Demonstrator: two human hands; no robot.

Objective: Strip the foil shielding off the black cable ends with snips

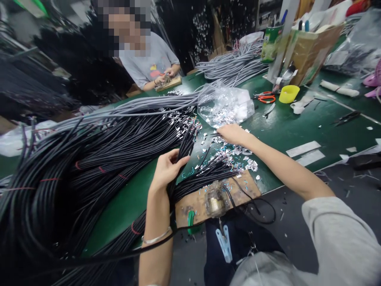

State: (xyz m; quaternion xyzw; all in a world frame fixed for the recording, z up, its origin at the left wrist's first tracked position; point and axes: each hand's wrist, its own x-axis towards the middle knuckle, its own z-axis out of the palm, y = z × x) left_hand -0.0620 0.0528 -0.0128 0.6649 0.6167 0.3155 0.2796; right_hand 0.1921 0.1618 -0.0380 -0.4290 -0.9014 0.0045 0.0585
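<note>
My left hand (167,169) is wrapped round a bunch of black cables (186,143), whose stripped ends point up and away. My right hand (232,134) is closed low over the table beside a clear plastic bag (224,104); a thin dark pointed thing sticks out from its fingers, too small to name. Between the hands lie foil and coloured wire scraps (229,153). More black cables (202,180) rest along a wooden board (193,204), on which a worn metal device (216,200) is mounted.
Large bundles of black cable (98,155) fill the left, with grey cables (149,105) over them. Orange-handled pliers (266,97), a yellow ring (289,94) and a green can (271,43) stand right. A person (149,59) works opposite.
</note>
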